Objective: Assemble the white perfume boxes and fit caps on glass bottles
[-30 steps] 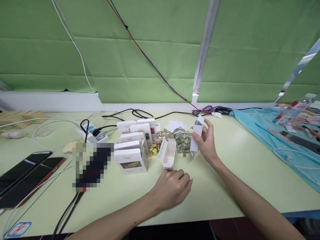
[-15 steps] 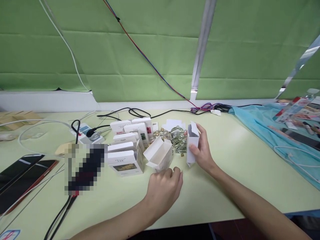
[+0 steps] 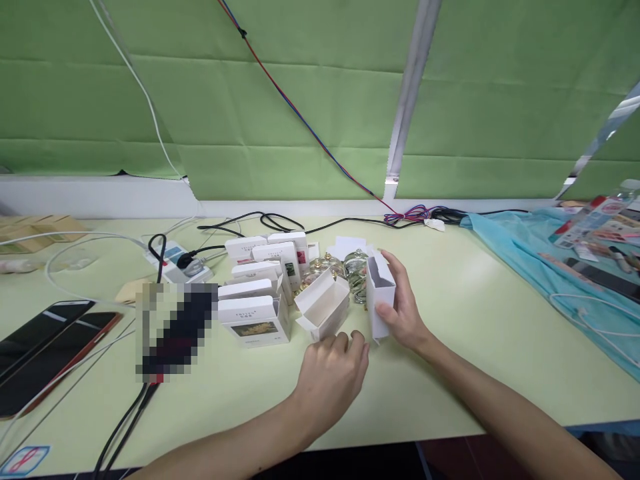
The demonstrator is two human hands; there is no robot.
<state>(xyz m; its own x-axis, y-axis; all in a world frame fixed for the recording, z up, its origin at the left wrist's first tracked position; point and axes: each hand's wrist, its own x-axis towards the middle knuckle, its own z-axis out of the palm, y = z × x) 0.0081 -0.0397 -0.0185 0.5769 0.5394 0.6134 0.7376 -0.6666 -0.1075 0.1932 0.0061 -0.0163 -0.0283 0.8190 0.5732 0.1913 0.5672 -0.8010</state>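
My right hand [image 3: 404, 310] is closed around a small white carton [image 3: 380, 300], which stands upright with its top end open. To its left, an open white carton [image 3: 325, 310] leans with its mouth toward me and its flap raised. My left hand [image 3: 333, 373] is closed with curled fingers just below this leaning carton; what it holds, if anything, is hidden. Behind the two cartons lie several clear glass bottles [image 3: 356, 263] with gold-coloured parts, partly covered. Several white printed cartons [image 3: 254, 327] stand in a group at the left, some with open tops.
A power strip [image 3: 173, 263] with plugs and cables sits behind the pixelated dark object [image 3: 180, 333]. Two phones [image 3: 60, 360] lie at the left. Blue cloth [image 3: 510, 243] covers the table's right side, with assorted items on it. Black cables [image 3: 340, 223] run along the back.
The carton in my right hand has moved slightly left and toward me, and its open top now faces me more. My left hand stays almost in place. The view has shifted slightly.
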